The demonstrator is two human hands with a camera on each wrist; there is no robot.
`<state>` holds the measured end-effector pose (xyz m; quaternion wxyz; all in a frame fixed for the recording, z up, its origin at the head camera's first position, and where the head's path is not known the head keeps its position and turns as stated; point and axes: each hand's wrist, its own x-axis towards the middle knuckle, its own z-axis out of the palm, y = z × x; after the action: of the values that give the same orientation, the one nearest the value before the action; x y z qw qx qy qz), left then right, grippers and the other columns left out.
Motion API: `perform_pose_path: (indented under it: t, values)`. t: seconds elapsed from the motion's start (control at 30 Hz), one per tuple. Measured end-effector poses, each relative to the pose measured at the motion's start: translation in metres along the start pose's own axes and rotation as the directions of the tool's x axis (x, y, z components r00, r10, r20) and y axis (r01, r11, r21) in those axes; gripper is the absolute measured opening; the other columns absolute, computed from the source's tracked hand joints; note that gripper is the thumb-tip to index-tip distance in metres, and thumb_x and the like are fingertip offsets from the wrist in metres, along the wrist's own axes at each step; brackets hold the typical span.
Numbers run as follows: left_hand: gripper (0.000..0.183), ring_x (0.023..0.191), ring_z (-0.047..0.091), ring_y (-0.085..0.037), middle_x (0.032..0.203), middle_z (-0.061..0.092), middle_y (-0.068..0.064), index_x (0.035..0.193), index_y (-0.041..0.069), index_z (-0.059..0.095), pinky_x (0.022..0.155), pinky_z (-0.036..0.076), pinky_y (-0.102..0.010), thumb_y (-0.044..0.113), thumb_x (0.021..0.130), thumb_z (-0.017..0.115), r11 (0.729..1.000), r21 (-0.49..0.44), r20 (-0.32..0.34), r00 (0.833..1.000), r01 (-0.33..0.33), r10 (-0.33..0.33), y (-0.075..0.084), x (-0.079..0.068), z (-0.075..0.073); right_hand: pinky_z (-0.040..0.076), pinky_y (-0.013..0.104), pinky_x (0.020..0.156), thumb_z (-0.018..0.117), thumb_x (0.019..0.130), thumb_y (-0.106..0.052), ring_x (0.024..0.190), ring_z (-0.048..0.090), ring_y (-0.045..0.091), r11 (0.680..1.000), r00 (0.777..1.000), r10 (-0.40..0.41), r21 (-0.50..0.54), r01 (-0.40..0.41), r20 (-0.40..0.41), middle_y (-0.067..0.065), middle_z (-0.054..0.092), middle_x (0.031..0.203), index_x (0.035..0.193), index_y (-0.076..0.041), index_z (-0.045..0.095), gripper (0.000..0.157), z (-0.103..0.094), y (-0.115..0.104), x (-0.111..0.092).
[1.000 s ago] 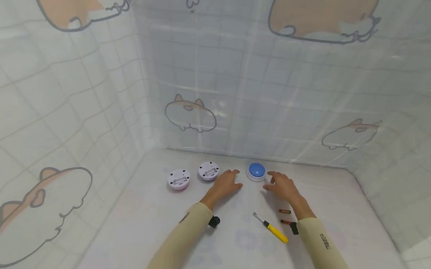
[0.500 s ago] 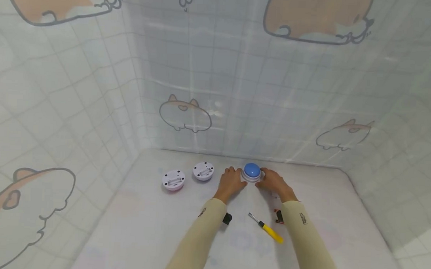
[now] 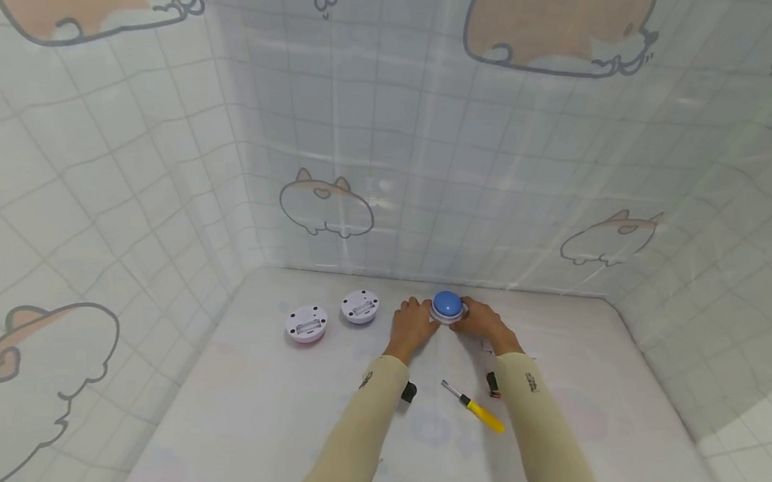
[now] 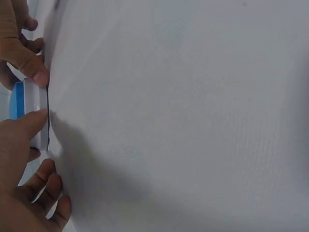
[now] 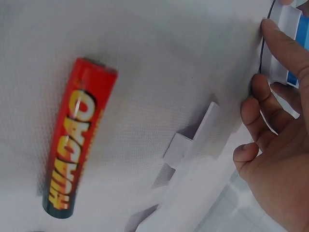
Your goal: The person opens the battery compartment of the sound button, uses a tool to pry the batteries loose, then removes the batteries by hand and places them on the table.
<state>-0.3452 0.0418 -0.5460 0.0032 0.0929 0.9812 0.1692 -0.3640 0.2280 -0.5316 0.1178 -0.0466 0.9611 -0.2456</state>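
Note:
Both hands hold a round push button (image 3: 447,304) with a blue dome and a white base, dome up, near the back of the table. My left hand (image 3: 412,325) grips its left side, thumb (image 4: 35,122) against the white rim. From the right side my right hand (image 3: 483,322) grips it, its thumb (image 5: 285,46) along the base edge and a forefinger near the underside. The underside faces the table and is hidden. Two more round buttons lie upside down to the left, a nearer one (image 3: 306,325) and a farther one (image 3: 360,307), with bare battery compartments showing.
A screwdriver (image 3: 474,407) with a yellow handle lies in front of the hands. Beside the right forearm is a red battery (image 5: 79,137), with a thin white plastic cover (image 5: 190,140) near it. A patterned sheet wall (image 3: 395,163) rises behind the table.
Both hands have closed in from either side onto the blue button and now hold it; its base looks slightly tilted. The upside-down buttons and screwdriver stay put while the view shifts a little.

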Motion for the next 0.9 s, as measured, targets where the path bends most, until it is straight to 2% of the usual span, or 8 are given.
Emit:
perform_pose_path:
  t: [0.33,0.57,0.73,0.9]
  values:
    - [0.056,0.115,0.058,-0.032,0.125,0.061,-0.015,0.141,0.014,0.057,0.093,0.05,-0.049,0.043,0.095,0.068,0.999,-0.038,-0.068,0.998,0.01,-0.012,0.001,-0.001,0.01,0.027,0.071,0.106,0.079,0.087,-0.031,0.132,0.049,0.045,1.0,1.0,0.014,0.009,-0.014,-0.006,0.023,0.055,0.143,0.149,-0.004,0.044,0.077,0.002,-0.001,-0.001]
    - [0.058,0.112,0.06,-0.03,0.123,0.062,-0.015,0.141,0.011,0.056,0.091,0.051,-0.047,0.041,0.094,0.07,0.998,-0.055,-0.128,0.992,-0.005,-0.002,0.0,0.002,0.015,0.039,0.065,0.098,0.077,0.088,-0.032,0.108,0.062,0.035,1.0,0.998,-0.022,-0.018,0.021,-0.051,0.018,0.067,0.117,0.146,-0.003,0.048,0.071,0.004,-0.004,0.001]
    - [0.059,0.111,0.061,-0.03,0.122,0.063,-0.014,0.141,0.011,0.055,0.09,0.051,-0.047,0.042,0.094,0.07,0.998,-0.068,-0.133,0.991,-0.015,0.006,-0.004,0.002,0.014,0.042,0.063,0.095,0.076,0.089,-0.033,0.102,0.063,0.032,0.998,0.995,-0.05,-0.034,0.047,-0.085,0.015,0.069,0.11,0.144,-0.002,0.05,0.067,0.006,-0.004,0.0]
    - [0.061,0.109,0.062,-0.029,0.121,0.064,-0.013,0.142,0.013,0.056,0.089,0.051,-0.046,0.044,0.092,0.072,0.998,-0.06,-0.144,0.989,-0.029,0.02,-0.008,-0.002,0.009,0.041,0.065,0.092,0.077,0.088,-0.035,0.095,0.063,0.029,0.995,0.986,-0.097,-0.033,0.093,-0.136,0.01,0.07,0.102,0.139,-0.004,0.055,0.064,0.008,-0.008,-0.009]
